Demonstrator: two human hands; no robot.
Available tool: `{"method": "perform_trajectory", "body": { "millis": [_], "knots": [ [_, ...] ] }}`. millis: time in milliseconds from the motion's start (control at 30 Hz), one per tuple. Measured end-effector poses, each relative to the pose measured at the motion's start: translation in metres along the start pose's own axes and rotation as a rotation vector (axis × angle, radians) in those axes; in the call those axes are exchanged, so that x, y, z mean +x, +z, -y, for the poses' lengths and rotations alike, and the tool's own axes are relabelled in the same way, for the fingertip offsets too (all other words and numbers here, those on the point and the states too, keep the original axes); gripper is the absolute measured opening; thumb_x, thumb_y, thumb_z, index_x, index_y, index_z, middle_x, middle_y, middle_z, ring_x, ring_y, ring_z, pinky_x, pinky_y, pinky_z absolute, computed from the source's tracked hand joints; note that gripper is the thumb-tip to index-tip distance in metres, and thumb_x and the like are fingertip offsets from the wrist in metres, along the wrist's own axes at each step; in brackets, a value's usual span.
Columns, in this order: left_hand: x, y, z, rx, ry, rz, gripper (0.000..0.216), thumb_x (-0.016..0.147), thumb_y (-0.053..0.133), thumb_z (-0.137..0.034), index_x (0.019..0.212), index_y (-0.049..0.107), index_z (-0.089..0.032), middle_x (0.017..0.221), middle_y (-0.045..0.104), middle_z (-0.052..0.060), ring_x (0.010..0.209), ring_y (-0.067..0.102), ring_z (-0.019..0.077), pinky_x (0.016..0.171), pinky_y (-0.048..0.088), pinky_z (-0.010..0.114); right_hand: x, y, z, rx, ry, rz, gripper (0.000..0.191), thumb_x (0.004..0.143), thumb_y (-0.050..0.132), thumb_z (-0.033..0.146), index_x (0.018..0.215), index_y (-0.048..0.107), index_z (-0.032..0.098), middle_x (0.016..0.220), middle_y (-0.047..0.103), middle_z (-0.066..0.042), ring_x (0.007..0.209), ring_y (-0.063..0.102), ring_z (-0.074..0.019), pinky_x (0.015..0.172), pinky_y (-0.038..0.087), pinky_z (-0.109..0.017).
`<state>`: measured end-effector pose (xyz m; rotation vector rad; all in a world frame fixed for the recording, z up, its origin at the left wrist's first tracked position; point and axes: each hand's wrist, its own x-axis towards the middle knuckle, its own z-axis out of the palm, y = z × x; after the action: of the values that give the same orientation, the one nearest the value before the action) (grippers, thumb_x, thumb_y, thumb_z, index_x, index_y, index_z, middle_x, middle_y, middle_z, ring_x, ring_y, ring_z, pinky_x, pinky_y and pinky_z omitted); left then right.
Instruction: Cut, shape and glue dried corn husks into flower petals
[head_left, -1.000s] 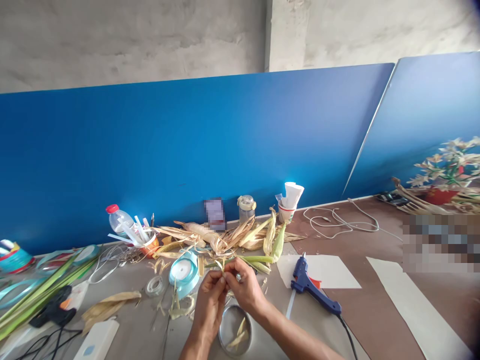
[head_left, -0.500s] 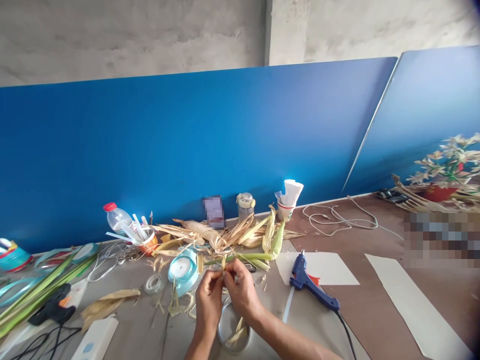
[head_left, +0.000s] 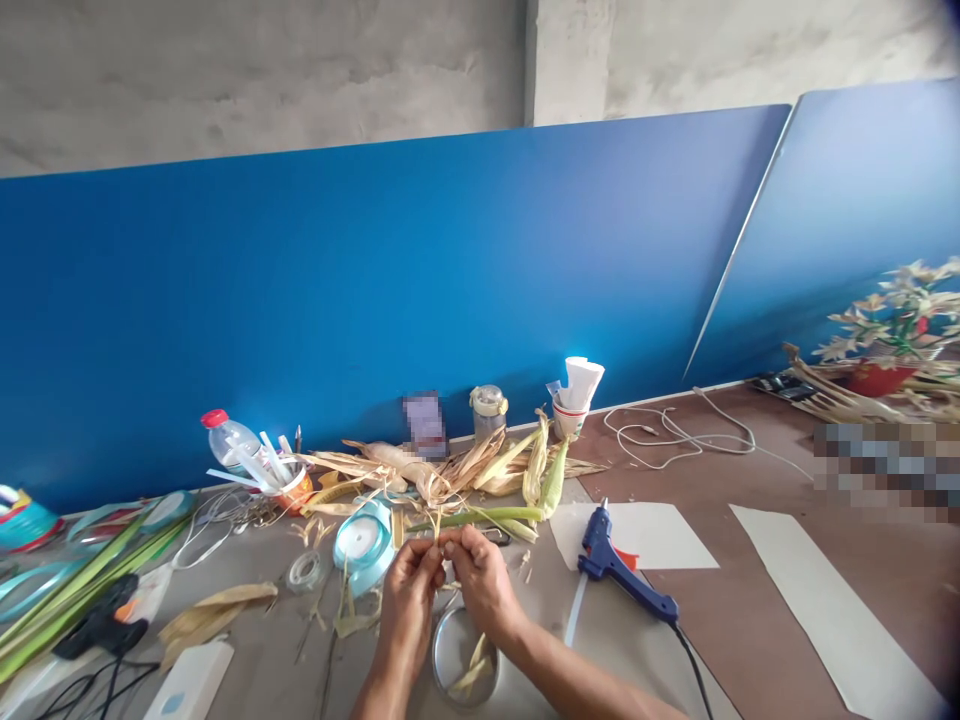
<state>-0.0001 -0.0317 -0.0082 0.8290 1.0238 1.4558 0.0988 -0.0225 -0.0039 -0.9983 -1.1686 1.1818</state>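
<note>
My left hand (head_left: 409, 590) is closed, its thumb and fingertips pinching a narrow strip of dried corn husk (head_left: 437, 522) that sticks up between the hands. Fingertips of my right hand (head_left: 486, 582) are also pinched together right beside it; whether they grip the same strip is hidden. Below the hands, a round metal dish (head_left: 438, 655) holds a few pale husk pieces (head_left: 474, 672). A light-blue ribbon spool (head_left: 363, 545) lies just left of my left hand. Behind both hands is a heap of dry and green corn husks (head_left: 457, 475).
A blue glue gun (head_left: 611, 565) rests on white paper (head_left: 679, 535) at right, its cord trailing forward. On the left are a black glue gun (head_left: 109, 615), a white power strip (head_left: 191, 680) and long green leaves (head_left: 82, 585). A bottle (head_left: 229, 440) and cups stand along the blue partition (head_left: 420, 290).
My hands have come slightly apart at the wrists and the left one has shifted a little left. The husk strip stays pinched at the fingertips. The view has moved slightly.
</note>
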Motion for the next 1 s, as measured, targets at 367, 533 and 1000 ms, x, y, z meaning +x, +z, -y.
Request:
{"method": "perform_trajectory", "body": {
  "millis": [367,533,1000],
  "knots": [
    [-0.002,0.001,-0.007,0.353,0.165,0.072,0.017,0.069,0.065,-0.034,0.07,0.064,-0.018,0.065,0.056,0.0,0.063,0.046,0.0154,0.06,0.036,0.024,0.018,-0.024,0.045,0.067,0.242,0.181,0.032,0.07,0.058,0.043,0.056,0.049,0.016,0.05,0.046,0.005,0.049,0.037,-0.0084,0.052,0.029,-0.022],
    [0.001,-0.004,-0.004,0.392,0.226,0.062,0.014,0.072,0.062,-0.033,0.072,0.064,-0.019,0.067,0.055,0.0,0.065,0.045,0.0155,0.063,0.036,0.025,0.017,-0.028,0.052,-0.013,0.241,0.213,0.03,0.074,0.056,0.04,0.057,0.05,0.016,0.049,0.046,0.005,0.048,0.036,-0.0079,0.049,0.026,-0.022],
    [-0.002,0.004,-0.006,-0.152,0.057,0.042,0.018,0.066,0.069,-0.032,0.074,0.06,-0.019,0.069,0.058,-0.001,0.063,0.051,0.0128,0.061,0.041,0.024,0.019,-0.023,0.03,0.952,0.66,0.434,0.02,0.071,0.063,0.025,0.062,0.048,0.016,0.05,0.039,0.007,0.045,0.032,-0.0053,0.058,0.036,-0.023]
  ]
}}
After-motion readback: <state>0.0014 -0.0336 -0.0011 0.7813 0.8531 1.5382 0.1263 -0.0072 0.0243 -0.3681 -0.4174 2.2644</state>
